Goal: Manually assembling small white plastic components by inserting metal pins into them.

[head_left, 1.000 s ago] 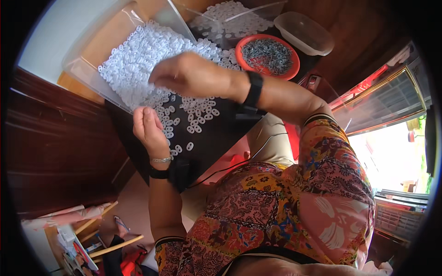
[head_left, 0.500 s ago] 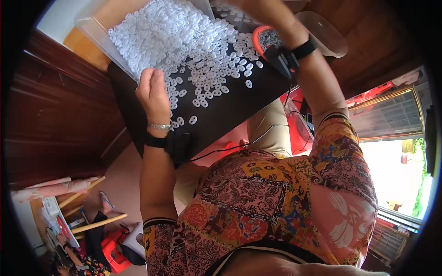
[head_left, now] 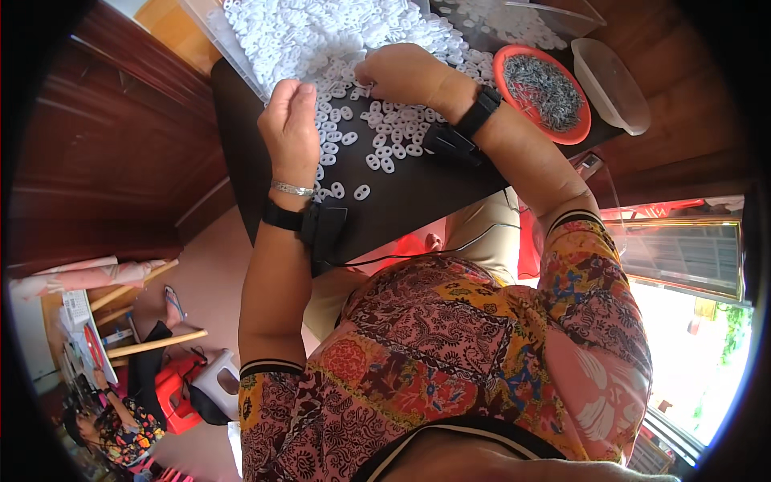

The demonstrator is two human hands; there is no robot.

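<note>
Small white oval plastic pieces with two holes point(head_left: 387, 164) lie scattered over a black tabletop point(head_left: 377, 217), thickening into a large heap point(head_left: 321, 32) at the far side. My left hand point(head_left: 291, 124) is closed at the left edge of the scatter, thumb against curled fingers; what it holds, if anything, is hidden. My right hand point(head_left: 405, 76) reaches in from the right to the near edge of the heap. Its fingers are drawn together among the white pieces, and I cannot make out what is between them.
An orange-red bowl point(head_left: 584, 128) of small grey metal pins stands right of my right hand, beside a clear plastic tub point(head_left: 614, 88). The heap sits in a clear bin point(head_left: 233, 60). A cable point(head_left: 401, 259) runs below the table. At lower left, another person point(head_left: 120, 422) is near a red stool point(head_left: 175, 398).
My right hand has come from the far right, beyond the bowl, leftward and down to the white pieces. The bowl shows fully now. My left hand stays closed; the whole view has shifted.
</note>
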